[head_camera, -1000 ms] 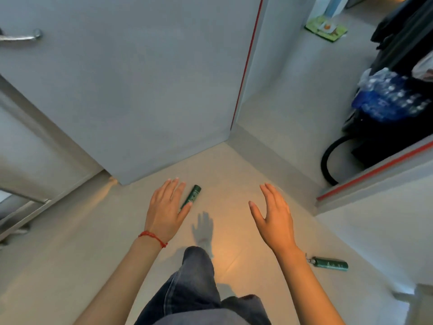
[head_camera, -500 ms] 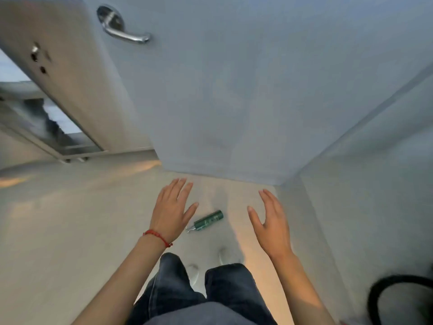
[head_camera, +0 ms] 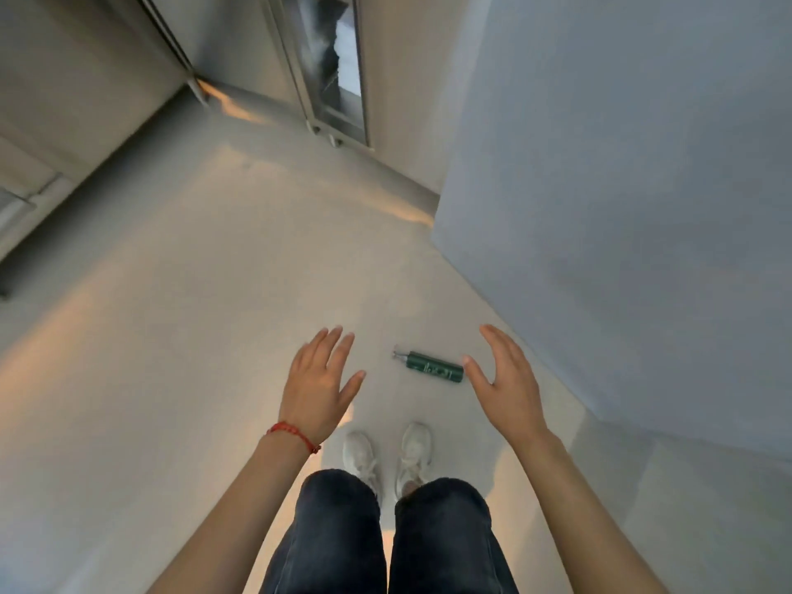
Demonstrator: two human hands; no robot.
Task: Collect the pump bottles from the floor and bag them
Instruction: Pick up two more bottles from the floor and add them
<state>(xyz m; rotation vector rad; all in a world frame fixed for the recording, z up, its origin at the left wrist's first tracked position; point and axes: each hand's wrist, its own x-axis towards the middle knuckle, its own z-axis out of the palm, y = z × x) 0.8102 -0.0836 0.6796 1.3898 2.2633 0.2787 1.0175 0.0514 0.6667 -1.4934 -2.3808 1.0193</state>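
Observation:
A slim dark green pump bottle [head_camera: 433, 367] lies on its side on the pale floor [head_camera: 193, 327], its silver pump head pointing left. It lies just ahead of my white shoes [head_camera: 388, 458]. My left hand [head_camera: 319, 381], with a red string bracelet at the wrist, hovers open to the left of the bottle. My right hand [head_camera: 505, 379] hovers open at the bottle's right end, thumb tip close to its base. Neither hand touches the bottle. No bag is in view.
A grey door panel or wall [head_camera: 621, 186] rises close on the right. A metal-framed glass door [head_camera: 334, 66] stands at the back, and a beige wall with a skirting edge [head_camera: 51, 135] runs along the left.
The view has swung left: the door with its handle has left the frame and the glass door has come in. The green bottle now sits between my hands, nearer the right one. Both hands stay open.

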